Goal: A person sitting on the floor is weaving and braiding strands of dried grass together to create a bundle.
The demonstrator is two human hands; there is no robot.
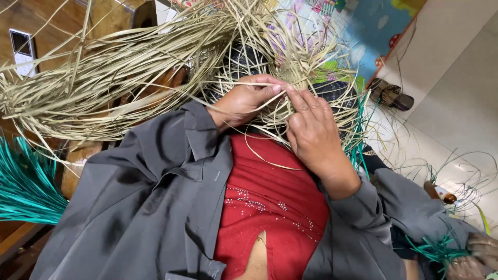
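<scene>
- Straw-coloured dried strips (129, 67) fill the upper middle of the view, a loose tangled mass spreading from the far left across to the woven piece (290, 78) in front of the person.
- The left hand (244, 101) is closed in a pinch on a single pale strip (259, 85), thumb and forefinger meeting at its end, right against the woven piece.
- The right hand (314, 135) pinches the same spot from the other side, fingertips touching those of the left hand, other fingers curled over the weave.
- A dark checked cloth (337, 93) shows through gaps in the strips, behind the hands.
- Teal dyed strips (26, 186) fan out at the left edge; more teal ones (358, 140) hang just right of the right hand, and a small bunch (438, 249) lies at the lower right.
- No container shows clearly; the strips lie loose.
- A sandal (391, 95) sits on the pale floor (446, 119) at the right, where thin stray strips curl over otherwise open ground.
- A phone (23, 52) rests on a wooden surface (46, 21) at the top left.
- Another person's hand (480, 254) is at the bottom right corner.
</scene>
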